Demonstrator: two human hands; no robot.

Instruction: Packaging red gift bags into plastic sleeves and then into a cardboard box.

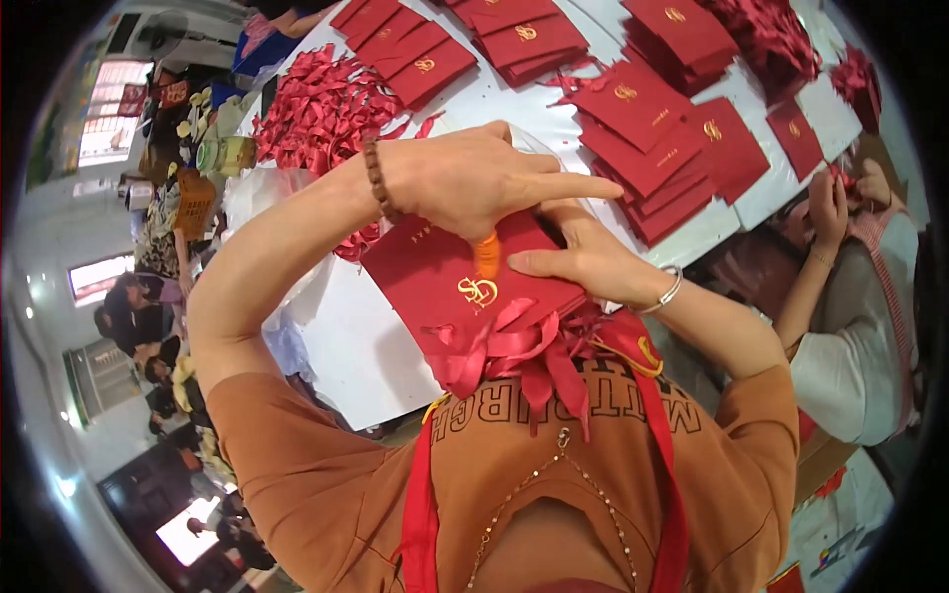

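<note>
A stack of red paper bags (425, 282) with a gold emblem and red ribbon handles (524, 356) lies tilted against my front. My right hand (593, 255), with a silver bangle at its wrist, grips the stack's right side, thumb on top and the other fingers mostly hidden. Above the far part of the stack is my left hand (474, 178), wearing a brown bead bracelet. Its index finger stretches out to the right. An orange finger cot (487, 255) covers its thumb, which touches the top bag's face.
Loose red ribbons (321, 109) are heaped on the white table (356, 366). Further stacks of red bags (643, 128) lie at the far side and right. A co-worker (850, 326) sits close on my right, hands near red material. Other people (138, 306) are at the left.
</note>
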